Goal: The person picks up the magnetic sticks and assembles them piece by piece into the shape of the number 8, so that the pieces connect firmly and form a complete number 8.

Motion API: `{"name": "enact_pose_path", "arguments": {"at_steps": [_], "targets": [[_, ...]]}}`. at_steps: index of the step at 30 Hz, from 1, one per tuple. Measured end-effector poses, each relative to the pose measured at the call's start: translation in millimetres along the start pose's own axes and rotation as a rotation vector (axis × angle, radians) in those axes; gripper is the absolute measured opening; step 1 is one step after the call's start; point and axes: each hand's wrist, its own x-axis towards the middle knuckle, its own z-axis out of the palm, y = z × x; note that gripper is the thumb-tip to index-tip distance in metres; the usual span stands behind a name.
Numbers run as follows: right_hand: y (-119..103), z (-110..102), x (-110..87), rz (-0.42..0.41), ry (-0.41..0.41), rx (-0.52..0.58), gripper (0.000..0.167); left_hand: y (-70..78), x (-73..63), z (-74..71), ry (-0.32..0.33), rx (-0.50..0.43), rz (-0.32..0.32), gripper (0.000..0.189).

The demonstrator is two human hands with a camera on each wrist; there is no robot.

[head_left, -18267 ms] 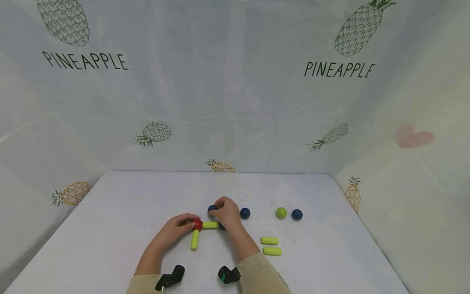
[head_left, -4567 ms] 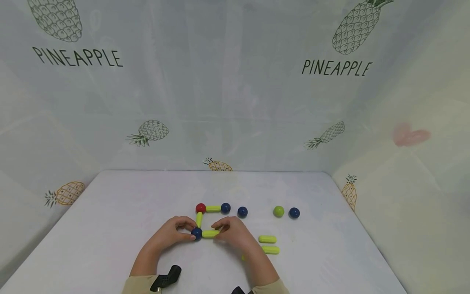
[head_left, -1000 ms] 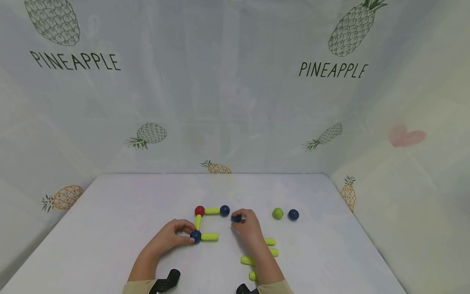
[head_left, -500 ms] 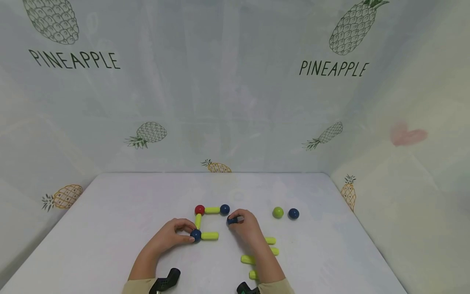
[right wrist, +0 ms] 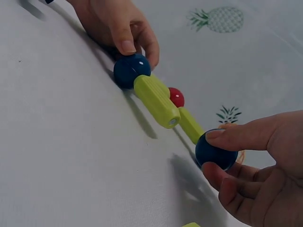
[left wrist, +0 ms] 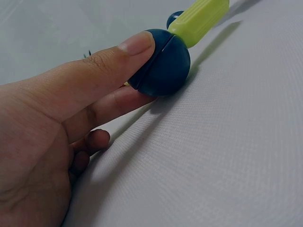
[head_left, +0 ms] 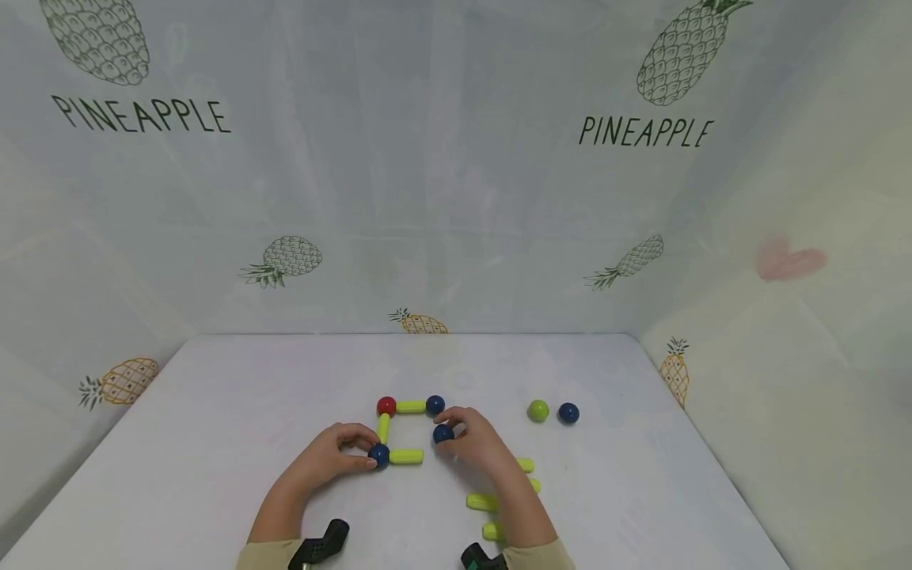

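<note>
In the head view, a red ball (head_left: 386, 406), yellow-green rods and blue balls form a three-sided frame, its right side unclosed. My left hand (head_left: 333, 459) grips the near corner's blue ball (left wrist: 163, 68) between thumb and fingers. From that ball a near rod (head_left: 406, 457) runs right to a bare end, which shows a small metallic tip in the right wrist view. My right hand (head_left: 473, 443) pinches a loose blue ball (right wrist: 215, 151) just right of this bare end. Behind it, another blue ball (head_left: 435, 405) caps the far rod (head_left: 410, 407).
On the white table (head_left: 271, 380), a green ball (head_left: 537, 411) and a blue ball (head_left: 568, 413) lie farther right. Several loose yellow-green rods, one of them a front rod (head_left: 481, 502), lie around and partly behind the right forearm. Printed cloth (head_left: 456, 198) hangs behind the table.
Over the last second my right hand has brought the loose blue ball left and nearer, toward the bare rod end. My left hand stays on the corner ball. The near rod joined the frame earlier.
</note>
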Motion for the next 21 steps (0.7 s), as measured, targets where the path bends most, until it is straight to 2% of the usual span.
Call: {"name": "enact_pose_path", "arguments": {"at_steps": [8,14,21], "targets": [[-5.0,-0.5,-3.5,-0.027,-0.061,-0.073,0.033,2.6,-1.4,-0.4,0.001,0.013,-0.003,0.035],[-5.7,0.6,-3.6,-0.007,-0.094,-0.051,0.027,2.3,-1.3,-0.2,0.001,0.007,-0.007,0.034],[-5.8,1.1,-2.8,-0.002,-0.097,-0.06,0.03,1.8,-0.7,-0.3,-0.004,-0.001,-0.004,0.033]]}}
